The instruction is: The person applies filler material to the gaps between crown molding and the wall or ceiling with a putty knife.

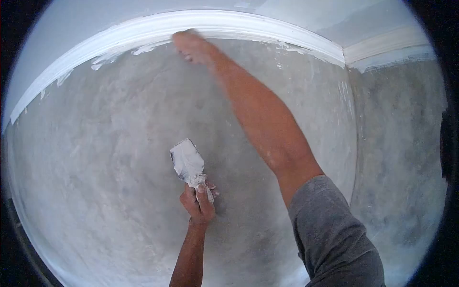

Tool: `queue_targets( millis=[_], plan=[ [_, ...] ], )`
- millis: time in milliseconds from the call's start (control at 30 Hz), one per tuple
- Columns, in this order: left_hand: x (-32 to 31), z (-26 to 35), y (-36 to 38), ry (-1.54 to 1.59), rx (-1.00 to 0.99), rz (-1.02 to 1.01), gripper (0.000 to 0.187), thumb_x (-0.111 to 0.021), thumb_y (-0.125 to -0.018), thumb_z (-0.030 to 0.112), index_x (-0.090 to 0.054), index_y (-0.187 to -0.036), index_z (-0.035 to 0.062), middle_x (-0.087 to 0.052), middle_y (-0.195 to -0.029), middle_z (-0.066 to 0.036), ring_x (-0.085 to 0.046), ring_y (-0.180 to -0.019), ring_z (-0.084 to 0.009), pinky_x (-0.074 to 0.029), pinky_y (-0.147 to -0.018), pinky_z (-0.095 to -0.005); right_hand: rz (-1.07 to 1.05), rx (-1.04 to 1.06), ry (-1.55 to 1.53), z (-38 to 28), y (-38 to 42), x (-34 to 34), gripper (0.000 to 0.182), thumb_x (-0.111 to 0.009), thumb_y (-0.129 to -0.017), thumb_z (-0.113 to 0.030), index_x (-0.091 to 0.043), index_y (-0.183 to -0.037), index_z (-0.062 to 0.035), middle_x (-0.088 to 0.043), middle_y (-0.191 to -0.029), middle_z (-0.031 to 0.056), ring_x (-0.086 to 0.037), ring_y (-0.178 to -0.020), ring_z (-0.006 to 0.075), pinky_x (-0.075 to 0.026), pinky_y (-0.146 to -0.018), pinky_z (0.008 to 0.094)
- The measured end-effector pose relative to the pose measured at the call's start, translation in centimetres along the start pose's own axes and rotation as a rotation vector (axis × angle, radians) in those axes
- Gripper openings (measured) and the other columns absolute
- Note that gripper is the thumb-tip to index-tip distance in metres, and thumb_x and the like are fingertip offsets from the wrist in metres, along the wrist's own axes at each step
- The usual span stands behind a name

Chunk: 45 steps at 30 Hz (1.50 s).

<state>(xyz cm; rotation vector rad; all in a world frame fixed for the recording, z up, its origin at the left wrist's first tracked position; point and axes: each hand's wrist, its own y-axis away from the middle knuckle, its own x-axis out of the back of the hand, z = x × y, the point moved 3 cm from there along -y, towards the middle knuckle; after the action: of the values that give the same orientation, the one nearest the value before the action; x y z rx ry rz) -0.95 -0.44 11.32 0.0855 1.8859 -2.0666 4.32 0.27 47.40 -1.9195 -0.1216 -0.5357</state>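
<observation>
My left hand [200,203] is closed around the handle of a trowel [187,160], whose blade points up and carries a thick layer of white plaster. Some of the plaster also sticks to the handle and near the fingers. High up, my right hand [193,46] is at the lower edge of the white cornice [229,25], with its fingers bent. That hand is blurred, and what it holds, if anything, cannot be made out.
Behind both hands stands a grey wall [119,143] with white smears under the cornice. At the right it meets a second wall [399,143]. The pale ceiling [143,7] lies above the cornice.
</observation>
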Motion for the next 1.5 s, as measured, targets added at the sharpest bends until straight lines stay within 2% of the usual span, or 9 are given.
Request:
queue_targets(
  millis=[167, 567, 633, 667, 767, 833, 1033, 1333, 1500],
  plan=[
    [0.4, 0.4, -0.2, -0.039, -0.005, -0.003, 0.034, -0.039, -0.092, 0.023, -0.052, -0.096, -0.0070, -0.058, -0.067, -0.011, -0.059, -0.053, -0.0162, -0.048, -0.047, -0.0283, 0.270, 0.596, 1.079, -2.9, 1.4, -4.2, 0.044, -0.047, -0.083, -0.024, -0.044, -0.127, -0.0165, -0.060, -0.097, 0.0130, -0.058, -0.095, 0.0248, -0.050, -0.073, 0.0402],
    [0.5, 0.1, -0.2, -0.078, -0.017, -0.015, 0.034, -0.038, -0.091, 0.025, -0.052, -0.096, -0.0058, -0.058, -0.063, -0.010, -0.057, -0.050, -0.0150, -0.046, -0.045, -0.0278, 0.152, 0.092, 1.501, 8.9, 7.6, 17.4, 0.047, -0.035, -0.089, -0.016, -0.032, -0.136, -0.0182, -0.060, -0.098, 0.0175, -0.058, -0.094, 0.0330, -0.046, -0.079, 0.0460],
    [0.3, 0.0, -0.2, -0.062, -0.016, -0.008, 0.034, -0.038, -0.091, 0.025, -0.052, -0.096, -0.0060, -0.058, -0.063, -0.010, -0.057, -0.050, -0.0148, -0.045, -0.045, -0.0277, 0.365, -0.186, 1.245, 12.8, 9.4, 23.4, 0.046, -0.042, -0.086, -0.025, -0.039, -0.131, -0.0134, -0.058, -0.111, 0.0171, -0.056, -0.102, 0.0320, -0.045, -0.083, 0.0448],
    [0.1, 0.2, -0.2, -0.024, -0.011, 0.040, 0.033, -0.039, -0.091, 0.024, -0.052, -0.096, -0.0060, -0.058, -0.063, -0.010, -0.056, -0.049, -0.0145, -0.045, -0.045, -0.0275, 0.140, -0.257, 1.476, 14.0, 10.8, 25.1, 0.045, -0.046, -0.085, -0.027, -0.043, -0.128, -0.0123, -0.056, -0.113, 0.0176, -0.051, -0.110, 0.0324, -0.044, -0.087, 0.0440],
    [-0.2, 0.4, -0.2, -0.020, -0.039, 0.068, 0.031, -0.039, -0.090, 0.022, -0.051, -0.096, -0.0061, -0.058, -0.063, -0.009, -0.056, -0.049, -0.0144, -0.045, -0.045, -0.0272, 0.408, 0.002, 1.411, 21.2, 9.3, 31.2, 0.041, -0.045, -0.087, -0.028, -0.046, -0.125, -0.0109, -0.063, -0.092, 0.0147, -0.061, -0.085, 0.0285, -0.049, -0.068, 0.0421],
    [-0.4, 0.5, -0.2, -0.051, -0.070, 0.041, 0.030, -0.039, -0.090, 0.021, -0.051, -0.096, -0.0061, -0.058, -0.063, -0.009, -0.057, -0.050, -0.0145, -0.045, -0.045, -0.0272, 0.622, -0.077, 0.249, 20.2, 9.0, 29.2, 0.031, -0.047, -0.086, -0.027, -0.055, -0.103, -0.0021, -0.062, -0.091, 0.0105, -0.060, -0.079, 0.0235, -0.050, -0.070, 0.0365],
    [0.7, -0.9, 0.3, -0.075, -0.030, 0.034, 0.026, -0.039, -0.089, 0.017, -0.051, -0.096, -0.0058, -0.059, -0.064, -0.010, -0.060, -0.052, -0.0173, -0.047, -0.047, -0.0286, 0.434, -0.117, -0.027, 11.4, 3.8, 17.1, 0.021, -0.044, -0.084, -0.025, -0.047, -0.076, -0.0059, -0.049, -0.057, 0.0031, -0.038, -0.041, 0.0115, -0.028, -0.035, 0.0293],
    [0.9, -1.1, 0.0, -0.046, -0.081, -0.006, 0.023, -0.041, -0.089, 0.016, -0.052, -0.091, -0.0046, -0.060, -0.065, -0.010, -0.061, -0.053, -0.0171, -0.048, -0.049, -0.0283, 0.767, 0.050, 0.088, 9.9, -6.3, 7.5, 0.025, -0.047, -0.082, -0.024, -0.053, -0.068, -0.0035, -0.051, -0.057, 0.0044, -0.042, -0.043, 0.0138, -0.035, -0.038, 0.0313],
    [0.8, -1.2, 0.0, 0.006, -0.083, 0.010, 0.023, -0.042, -0.089, 0.017, -0.050, -0.091, -0.0048, -0.060, -0.065, -0.010, -0.061, -0.054, -0.0164, -0.048, -0.049, -0.0286, 0.206, 0.226, -0.018, 1.9, -1.4, -1.3, 0.026, -0.050, -0.084, -0.028, -0.058, -0.084, -0.0037, -0.056, -0.064, 0.0063, -0.048, -0.053, 0.0170, -0.040, -0.046, 0.0327]
  ],
)
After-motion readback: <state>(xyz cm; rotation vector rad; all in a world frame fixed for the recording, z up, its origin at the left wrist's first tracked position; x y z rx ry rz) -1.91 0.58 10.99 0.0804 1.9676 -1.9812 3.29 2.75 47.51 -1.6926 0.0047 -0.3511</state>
